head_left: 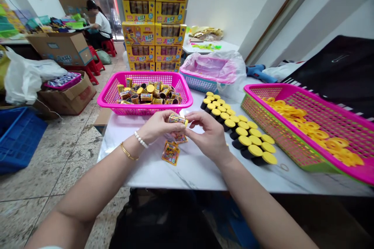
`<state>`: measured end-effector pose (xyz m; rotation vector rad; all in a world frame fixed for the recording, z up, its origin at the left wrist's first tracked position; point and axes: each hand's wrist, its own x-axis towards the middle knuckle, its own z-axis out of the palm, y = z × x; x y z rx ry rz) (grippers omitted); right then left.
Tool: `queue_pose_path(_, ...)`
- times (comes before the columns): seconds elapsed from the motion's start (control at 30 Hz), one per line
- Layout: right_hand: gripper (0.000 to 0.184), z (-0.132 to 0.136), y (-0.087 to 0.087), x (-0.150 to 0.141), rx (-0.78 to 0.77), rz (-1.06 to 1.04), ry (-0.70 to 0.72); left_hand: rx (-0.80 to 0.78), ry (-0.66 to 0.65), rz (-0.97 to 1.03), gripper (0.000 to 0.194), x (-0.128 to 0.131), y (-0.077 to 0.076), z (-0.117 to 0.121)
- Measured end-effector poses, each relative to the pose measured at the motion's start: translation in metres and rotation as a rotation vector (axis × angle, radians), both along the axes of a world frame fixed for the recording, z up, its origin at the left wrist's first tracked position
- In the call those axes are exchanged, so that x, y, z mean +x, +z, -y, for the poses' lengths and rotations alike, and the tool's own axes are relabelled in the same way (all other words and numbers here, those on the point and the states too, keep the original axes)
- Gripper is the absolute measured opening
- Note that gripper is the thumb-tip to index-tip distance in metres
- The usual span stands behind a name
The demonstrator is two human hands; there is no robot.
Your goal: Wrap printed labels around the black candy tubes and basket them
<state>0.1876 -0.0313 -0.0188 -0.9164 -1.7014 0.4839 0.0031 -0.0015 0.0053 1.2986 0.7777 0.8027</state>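
My left hand (156,126) is closed around a small printed cup (178,119), which lies on its side between thumb and fingers. At the cup's yellow right end, the thumb and fingertips of my right hand (209,134) pinch it. Under my hands, several printed label sheets (170,154) lie on the white table (140,175). Just beyond stands a pink basket (146,111) with many printed cups (149,89) tumbled inside. To the right of my right hand, black cups with yellow lids (243,141) stand upright in rows.
A pink-and-green basket (277,146) at the right holds yellow rings (309,126). Behind is a plastic-lined basket (201,84) beside a stack of yellow boxes (138,33). Cartons (68,89) and a blue crate (23,136) stand left. A person (102,25) sits far back.
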Motion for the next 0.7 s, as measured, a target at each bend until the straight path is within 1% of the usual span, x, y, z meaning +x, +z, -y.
queue_pose_path(0.03, 0.019, 0.0, 0.001, 0.001, 0.013, 0.01, -0.012, -0.048, -0.02, 0.011, 0.046, -0.001, 0.0, -0.001)
queue_pose_path(0.1, 0.021, -0.001, 0.003, 0.002, 0.021, 0.019, -0.024, -0.124, -0.016, 0.022, 0.052, -0.004, 0.001, -0.004)
queue_pose_path(0.17, 0.023, -0.001, 0.005, 0.003, 0.013, 0.028, -0.011, -0.132, 0.028, 0.023, 0.049, -0.007, 0.001, -0.007)
queue_pose_path(0.23, 0.022, 0.001, 0.007, 0.003, -0.011, 0.026, 0.02, -0.088, 0.065, 0.023, 0.041, -0.009, 0.0, -0.009)
queue_pose_path(0.33, 0.019, 0.003, 0.008, 0.003, -0.056, -0.028, 0.053, 0.002, 0.062, 0.018, 0.031, -0.008, -0.001, -0.008)
queue_pose_path(0.4, 0.021, 0.002, 0.006, 0.002, -0.118, -0.109, 0.045, 0.069, 0.05, 0.054, 0.027, -0.006, -0.001, -0.007)
queue_pose_path(0.43, 0.023, 0.001, 0.004, 0.002, -0.184, -0.172, 0.042, 0.101, 0.045, 0.083, 0.027, -0.005, -0.001, -0.006)
queue_pose_path(0.5, 0.03, -0.002, 0.001, 0.002, -0.395, -0.326, 0.081, 0.177, 0.041, 0.119, 0.027, -0.004, 0.0, -0.004)
queue_pose_path(0.57, 0.038, -0.005, -0.001, 0.002, -0.629, -0.465, 0.174, 0.259, 0.034, 0.082, 0.025, -0.005, 0.001, -0.004)
queue_pose_path(0.6, 0.04, -0.007, -0.001, 0.002, -0.714, -0.513, 0.219, 0.29, 0.027, 0.055, 0.024, -0.006, 0.001, -0.004)
queue_pose_path(0.63, 0.042, -0.008, -0.001, 0.003, -0.771, -0.547, 0.253, 0.313, 0.019, 0.033, 0.023, -0.007, 0.002, -0.005)
queue_pose_path(0.7, 0.044, -0.009, 0.0, 0.003, -0.83, -0.603, 0.296, 0.335, -0.005, 0.022, 0.023, -0.009, 0.002, -0.005)
